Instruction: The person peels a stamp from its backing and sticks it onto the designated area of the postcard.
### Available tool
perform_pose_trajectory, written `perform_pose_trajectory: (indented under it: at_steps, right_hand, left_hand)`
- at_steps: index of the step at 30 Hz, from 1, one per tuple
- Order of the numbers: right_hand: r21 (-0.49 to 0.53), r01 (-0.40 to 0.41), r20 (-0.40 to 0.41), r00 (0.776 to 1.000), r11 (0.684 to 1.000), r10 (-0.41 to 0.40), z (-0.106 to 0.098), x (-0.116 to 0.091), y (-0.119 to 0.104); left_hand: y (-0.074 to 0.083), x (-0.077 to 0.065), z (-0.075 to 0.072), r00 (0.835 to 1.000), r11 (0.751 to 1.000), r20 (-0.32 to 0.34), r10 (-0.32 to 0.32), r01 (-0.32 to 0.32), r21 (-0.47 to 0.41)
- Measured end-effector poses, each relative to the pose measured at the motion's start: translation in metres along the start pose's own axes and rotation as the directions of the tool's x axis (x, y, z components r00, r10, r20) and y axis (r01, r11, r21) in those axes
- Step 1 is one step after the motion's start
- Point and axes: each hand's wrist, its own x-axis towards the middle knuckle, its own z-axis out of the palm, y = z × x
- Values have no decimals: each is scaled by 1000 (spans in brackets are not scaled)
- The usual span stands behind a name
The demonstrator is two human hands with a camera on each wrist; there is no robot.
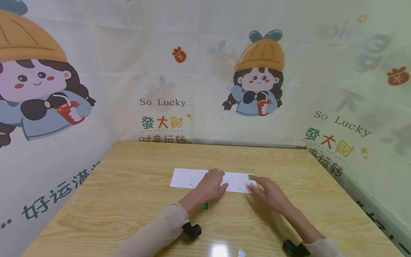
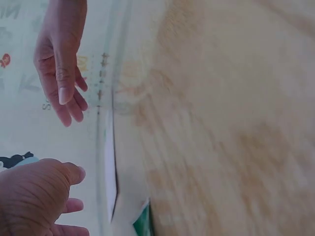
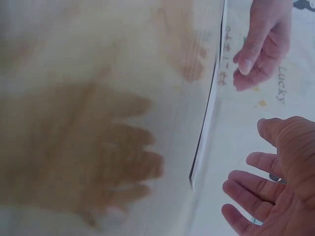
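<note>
A long white sheet of paper (image 1: pixel 236 182) lies flat on the table, with small print marks along its near edge. Across its middle, my left hand (image 1: pixel 212 184) rests with the fingers extended. A small green stamp-like square (image 1: pixel 250 177) shows at the paper's far right corner. My right hand (image 1: pixel 271 194) is at that end, fingers loosely spread, the index fingertip right at the green square. Another green square with a pale border (image 1: pixel 205 206) lies on the wood beneath my left wrist; part of it also shows in the left wrist view.
The wooden table (image 1: pixel 138 160) reaches back to a printed cloth backdrop (image 1: pixel 208 89) that also hangs along both sides. Near the table's front edge lies a small scrap of clear or whitish material (image 1: pixel 242 253). Black wrist devices (image 1: pixel 192 230) sit at both cuffs.
</note>
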Motion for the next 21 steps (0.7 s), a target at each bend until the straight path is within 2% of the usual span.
perform_pose_trajectory:
  at_steps: [5,12,21]
  right_hand:
    - [4,42,-32,999,999,-42,1,-5,-7]
    - [-22,59,-64,996,998,-61,1,-13,-25]
    - [-46,158,-131,978,986,-162,5,-15,-45]
  left_hand:
    - [1,-6,-8,1000,999,-25,15,-16,-36]
    - [-3,-21,-17,997,995,-60,48,-53,-84]
    - [-15,-43,-28,989,978,-132,70,-94,-185]
